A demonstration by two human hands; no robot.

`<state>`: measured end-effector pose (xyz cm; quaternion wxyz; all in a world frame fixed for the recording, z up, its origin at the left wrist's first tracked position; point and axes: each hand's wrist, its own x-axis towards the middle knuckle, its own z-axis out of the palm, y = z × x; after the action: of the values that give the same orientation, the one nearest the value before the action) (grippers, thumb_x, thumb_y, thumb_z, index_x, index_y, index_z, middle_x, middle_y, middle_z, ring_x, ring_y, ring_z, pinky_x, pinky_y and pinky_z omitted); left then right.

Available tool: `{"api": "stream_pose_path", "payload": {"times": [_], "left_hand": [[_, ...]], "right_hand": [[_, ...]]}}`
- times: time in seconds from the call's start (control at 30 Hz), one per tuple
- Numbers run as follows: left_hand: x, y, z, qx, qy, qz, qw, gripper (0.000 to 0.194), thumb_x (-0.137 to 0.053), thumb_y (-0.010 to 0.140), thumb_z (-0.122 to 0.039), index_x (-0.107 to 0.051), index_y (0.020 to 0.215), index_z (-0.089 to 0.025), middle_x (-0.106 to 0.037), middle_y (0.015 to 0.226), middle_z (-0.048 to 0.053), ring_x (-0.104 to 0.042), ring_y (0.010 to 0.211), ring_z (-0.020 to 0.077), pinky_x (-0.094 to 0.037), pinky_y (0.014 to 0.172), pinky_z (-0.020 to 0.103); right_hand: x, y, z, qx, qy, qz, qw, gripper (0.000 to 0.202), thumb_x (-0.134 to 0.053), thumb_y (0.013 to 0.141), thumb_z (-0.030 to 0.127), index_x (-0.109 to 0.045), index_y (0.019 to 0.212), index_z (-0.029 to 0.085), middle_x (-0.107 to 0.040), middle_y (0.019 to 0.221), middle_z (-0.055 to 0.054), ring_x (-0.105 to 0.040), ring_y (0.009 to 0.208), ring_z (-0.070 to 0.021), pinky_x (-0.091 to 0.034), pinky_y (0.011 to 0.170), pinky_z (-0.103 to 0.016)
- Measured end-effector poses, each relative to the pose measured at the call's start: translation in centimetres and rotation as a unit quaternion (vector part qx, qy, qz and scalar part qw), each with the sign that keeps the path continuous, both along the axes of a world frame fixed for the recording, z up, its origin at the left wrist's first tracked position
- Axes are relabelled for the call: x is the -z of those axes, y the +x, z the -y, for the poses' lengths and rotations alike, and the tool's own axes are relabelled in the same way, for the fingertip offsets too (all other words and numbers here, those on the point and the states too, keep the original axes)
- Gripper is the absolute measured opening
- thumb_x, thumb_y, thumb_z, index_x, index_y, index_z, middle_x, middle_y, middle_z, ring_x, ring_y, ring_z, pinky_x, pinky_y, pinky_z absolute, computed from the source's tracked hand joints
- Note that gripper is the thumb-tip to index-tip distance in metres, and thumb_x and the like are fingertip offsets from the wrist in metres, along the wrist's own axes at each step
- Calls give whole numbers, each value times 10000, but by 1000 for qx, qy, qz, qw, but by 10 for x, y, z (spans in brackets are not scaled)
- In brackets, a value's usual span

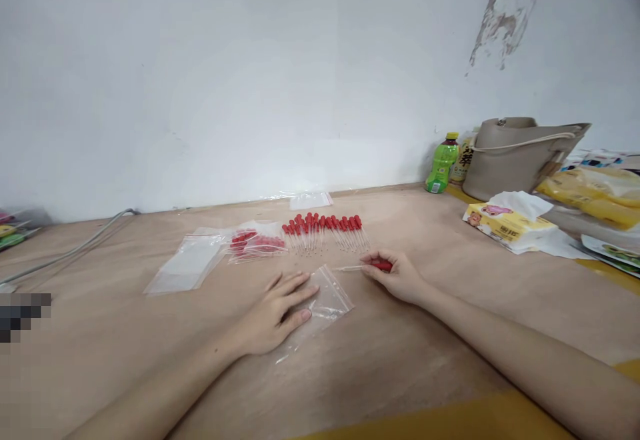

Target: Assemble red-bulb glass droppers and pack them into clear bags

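My left hand (280, 310) lies spread over a clear zip bag (333, 297), fingers on the plastic, holding nothing. To its right, my right hand (397, 277) grips a dropper by its red bulb (383, 266). The dropper's clear stem (347, 269) points left, toward the bag's mouth; I cannot tell whether the tip touches it. Beyond the hands, several loose droppers (320, 227) lie side by side, red bulbs away from me. Left of them are clear bags with red-bulbed droppers inside (257, 243). Flat zip bags (187, 263) lie further left.
Another flat bag (311, 201) rests by the wall. At the right stand a green bottle (442, 163), a grey handbag (515, 160) and a yellow tissue pack (507, 221), with yellow plastic packaging (595, 190) beyond. A grey cable (75, 247) crosses the left side.
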<state>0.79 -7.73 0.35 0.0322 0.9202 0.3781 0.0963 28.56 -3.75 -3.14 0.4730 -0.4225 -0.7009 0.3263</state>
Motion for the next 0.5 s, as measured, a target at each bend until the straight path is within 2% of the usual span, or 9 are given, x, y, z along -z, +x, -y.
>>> {"api": "stream_pose_path", "payload": {"times": [0.1, 0.27, 0.5], "left_hand": [[1, -1, 0, 13, -32, -1, 999, 425, -355, 887, -379, -333, 1302, -294, -295, 1391, 54, -234, 1283, 220, -198, 1025, 494], [0, -3, 0, 10, -39, -4, 999, 428, -346, 889, -388, -326, 1306, -292, -275, 1399, 55, -213, 1290, 213, -181, 1033, 491], [0, 0, -2, 34, -32, 7, 999, 464, -364, 884, -378, -271, 1330, -286, -286, 1393, 59, -227, 1285, 222, -201, 1028, 488]], "right_hand": [[-3, 1, 2, -18, -23, 6, 1000, 177, -593, 684, 300, -594, 786, 156, -625, 764, -35, -591, 697, -134, -493, 667, -283], [-8, 4, 4, -20, -46, 10, 999, 163, -597, 668, 287, -580, 754, 149, -599, 712, -22, -559, 639, -114, -470, 610, -252], [-10, -1, 11, -79, -77, 4, 994, 223, -636, 663, 322, -577, 802, 156, -614, 773, -34, -577, 704, -125, -481, 678, -275]]}}
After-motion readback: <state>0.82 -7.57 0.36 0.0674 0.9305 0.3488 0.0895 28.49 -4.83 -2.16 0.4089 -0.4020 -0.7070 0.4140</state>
